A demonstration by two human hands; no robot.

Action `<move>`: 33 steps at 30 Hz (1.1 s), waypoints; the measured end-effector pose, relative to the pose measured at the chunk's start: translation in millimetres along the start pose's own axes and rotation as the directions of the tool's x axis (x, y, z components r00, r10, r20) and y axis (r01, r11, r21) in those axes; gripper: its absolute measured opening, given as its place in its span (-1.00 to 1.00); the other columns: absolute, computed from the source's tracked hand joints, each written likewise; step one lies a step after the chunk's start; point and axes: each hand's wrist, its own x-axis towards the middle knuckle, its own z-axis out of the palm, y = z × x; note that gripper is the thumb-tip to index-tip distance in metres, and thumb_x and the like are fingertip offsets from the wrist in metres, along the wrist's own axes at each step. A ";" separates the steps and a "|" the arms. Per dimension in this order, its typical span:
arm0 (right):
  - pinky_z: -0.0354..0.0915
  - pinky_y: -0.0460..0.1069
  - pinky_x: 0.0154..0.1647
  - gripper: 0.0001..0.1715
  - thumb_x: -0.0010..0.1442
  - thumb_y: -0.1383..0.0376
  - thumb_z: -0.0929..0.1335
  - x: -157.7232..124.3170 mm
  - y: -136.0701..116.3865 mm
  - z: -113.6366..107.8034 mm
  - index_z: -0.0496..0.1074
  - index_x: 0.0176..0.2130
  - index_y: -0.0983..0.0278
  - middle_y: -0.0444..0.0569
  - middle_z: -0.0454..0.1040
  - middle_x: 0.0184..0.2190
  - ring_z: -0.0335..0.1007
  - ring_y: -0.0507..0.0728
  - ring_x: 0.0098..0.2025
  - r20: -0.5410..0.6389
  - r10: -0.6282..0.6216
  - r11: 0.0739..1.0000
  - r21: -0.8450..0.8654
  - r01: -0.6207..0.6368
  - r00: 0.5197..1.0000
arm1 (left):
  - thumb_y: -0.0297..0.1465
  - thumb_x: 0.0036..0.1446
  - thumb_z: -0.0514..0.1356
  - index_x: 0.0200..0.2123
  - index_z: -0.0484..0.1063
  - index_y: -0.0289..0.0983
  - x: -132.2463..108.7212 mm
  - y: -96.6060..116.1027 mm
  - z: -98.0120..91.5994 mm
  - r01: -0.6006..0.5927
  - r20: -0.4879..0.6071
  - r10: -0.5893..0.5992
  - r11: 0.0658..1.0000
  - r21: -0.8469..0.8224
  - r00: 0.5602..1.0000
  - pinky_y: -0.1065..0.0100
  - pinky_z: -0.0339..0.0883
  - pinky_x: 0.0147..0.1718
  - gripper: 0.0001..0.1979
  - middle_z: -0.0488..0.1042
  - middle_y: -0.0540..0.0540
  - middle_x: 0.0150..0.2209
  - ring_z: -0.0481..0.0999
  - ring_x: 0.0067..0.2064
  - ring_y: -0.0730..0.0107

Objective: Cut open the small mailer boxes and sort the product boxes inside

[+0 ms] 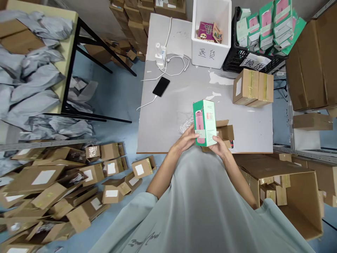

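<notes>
A green and white product box [204,121] with a pink cylinder printed on its front is held up over the table's near edge. My left hand [187,139] grips its lower left side, the thumb lying across the front. On the lower right, my right hand [219,144] closes on the same box. Behind and to the right of it, an opened cardboard carton [225,133] sits on the table, partly hidden by the box and my right hand. Crumpled clear bubble wrap [186,123] lies just beyond my left hand.
On the grey table [179,105] are a black phone [161,86], a white power strip [161,58] with cables, and two taped cartons [246,87]. A white bin [211,52] and a black crate [255,61] of green boxes stand at the back. Opened cartons [76,182] cover the floor at left.
</notes>
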 end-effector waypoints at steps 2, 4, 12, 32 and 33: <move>0.56 0.39 0.30 -0.09 0.12 -0.31 0.55 1.1 -0.7 2.3 0.66 0.20 0.21 0.18 0.72 0.18 0.56 0.50 0.36 0.015 -0.002 1.000 -0.007 0.002 1.000 | -0.07 -0.05 0.60 0.21 0.54 -0.17 2.0 -0.3 3.1 -0.007 -0.002 0.007 1.000 -0.007 1.000 -0.08 0.56 0.19 -0.22 0.71 -0.25 0.12 0.70 0.20 -0.18; 0.56 0.40 0.30 -0.07 0.18 -0.37 0.50 2.4 -2.8 1.8 0.64 0.22 0.19 0.18 0.71 0.20 0.54 0.49 0.37 0.007 -0.008 1.000 -0.029 0.008 1.000 | -0.07 -0.05 0.61 0.22 0.54 -0.18 4.9 0.1 2.9 -0.030 -0.042 0.031 0.999 0.014 0.999 -0.08 0.56 0.21 -0.21 0.70 -0.25 0.13 0.69 0.20 -0.17; 0.51 0.26 0.38 0.18 -0.07 -0.11 0.76 12.4 -12.6 -28.7 0.48 0.41 0.08 0.12 0.60 0.34 0.59 0.32 0.29 -0.126 -0.158 0.936 -0.335 0.108 0.979 | -0.22 -0.30 0.73 0.21 0.44 -0.12 19.3 7.7 -14.6 -0.233 -0.160 0.300 0.912 0.336 0.940 0.00 0.42 0.42 -0.02 0.57 -0.23 0.28 0.52 0.41 -0.06; 0.63 0.15 0.09 -0.08 0.14 -0.07 0.72 3.4 -0.9 -44.6 0.58 0.35 0.13 0.01 0.72 0.05 0.69 0.18 -0.08 -0.019 -0.206 0.968 -0.148 0.201 0.978 | 0.09 0.01 0.60 0.41 0.37 -0.03 23.4 7.7 8.5 -0.029 -0.219 0.178 0.834 0.552 0.959 -0.07 0.65 0.24 -0.03 0.50 -0.28 0.39 0.69 0.28 -0.12; 0.64 0.14 0.07 -0.12 0.15 -0.06 0.72 2.2 -4.7 -45.8 0.59 0.34 0.11 0.01 0.72 0.07 0.69 0.18 -0.08 -0.027 -0.221 0.967 -0.134 0.215 0.975 | 0.11 0.02 0.59 0.41 0.37 -0.02 27.7 8.1 12.0 -0.021 -0.215 0.170 0.829 0.559 0.962 -0.08 0.65 0.24 -0.04 0.48 -0.28 0.42 0.69 0.27 -0.13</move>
